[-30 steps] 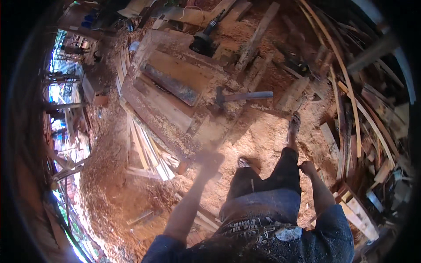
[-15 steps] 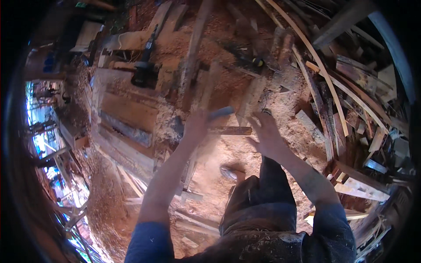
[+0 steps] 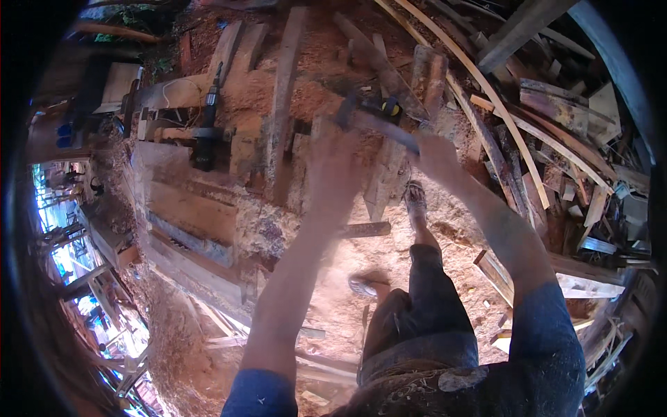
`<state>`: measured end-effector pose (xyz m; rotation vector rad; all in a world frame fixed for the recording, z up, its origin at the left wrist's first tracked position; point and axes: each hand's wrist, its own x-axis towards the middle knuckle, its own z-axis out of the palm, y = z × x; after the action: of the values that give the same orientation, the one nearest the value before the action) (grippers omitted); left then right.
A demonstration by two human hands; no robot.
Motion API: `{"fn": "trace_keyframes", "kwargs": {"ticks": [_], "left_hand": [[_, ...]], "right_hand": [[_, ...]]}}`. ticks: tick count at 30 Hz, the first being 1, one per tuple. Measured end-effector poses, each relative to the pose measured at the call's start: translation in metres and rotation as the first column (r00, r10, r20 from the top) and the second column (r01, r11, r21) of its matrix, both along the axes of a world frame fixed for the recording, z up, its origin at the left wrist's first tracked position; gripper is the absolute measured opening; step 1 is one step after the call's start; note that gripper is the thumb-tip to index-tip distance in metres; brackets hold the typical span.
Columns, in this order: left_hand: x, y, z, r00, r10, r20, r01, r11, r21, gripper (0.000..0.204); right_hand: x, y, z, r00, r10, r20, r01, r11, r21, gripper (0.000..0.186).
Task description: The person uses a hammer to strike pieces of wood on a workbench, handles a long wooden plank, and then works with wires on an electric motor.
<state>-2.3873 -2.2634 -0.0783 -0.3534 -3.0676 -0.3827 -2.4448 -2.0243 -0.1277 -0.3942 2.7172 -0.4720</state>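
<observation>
A hammer is raised over the work area, its dark head at the left and its handle slanting down to the right. My right hand is closed around the handle's end. Close below the hammer head, my left hand is smeared by motion, so its fingers cannot be made out. A short wooden block lies below the hands, its left end hidden behind my left forearm. Beside my foot stands a pale board with a pointed end.
A dark power tool with a long body rests on timber at the left. Thick boards lie below it. A round black-and-yellow item sits beyond the hammer. Long curved strips and scrap wood crowd the right. Sawdust covers the ground.
The hammer has moved up and away from me, from my left hand's side toward the right. My right hand, open before, now grips its handle end. My right foot has come into view.
</observation>
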Motion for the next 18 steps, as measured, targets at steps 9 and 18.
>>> {"fn": "trace_keyframes", "kwargs": {"ticks": [9,18], "left_hand": [[0.086,-0.142,-0.045,0.811,0.532,0.242,-0.57,0.812,0.126,0.04],[0.137,-0.328,-0.111,0.401,0.827,0.394,-0.757,0.057,0.65,0.04]], "right_hand": [[-0.077,0.011,-0.119,0.992,0.034,-0.123,-0.02,0.993,0.113,0.045],[0.033,0.098,-0.166,0.828,-0.56,-0.027,0.555,0.825,-0.111,0.038]]}}
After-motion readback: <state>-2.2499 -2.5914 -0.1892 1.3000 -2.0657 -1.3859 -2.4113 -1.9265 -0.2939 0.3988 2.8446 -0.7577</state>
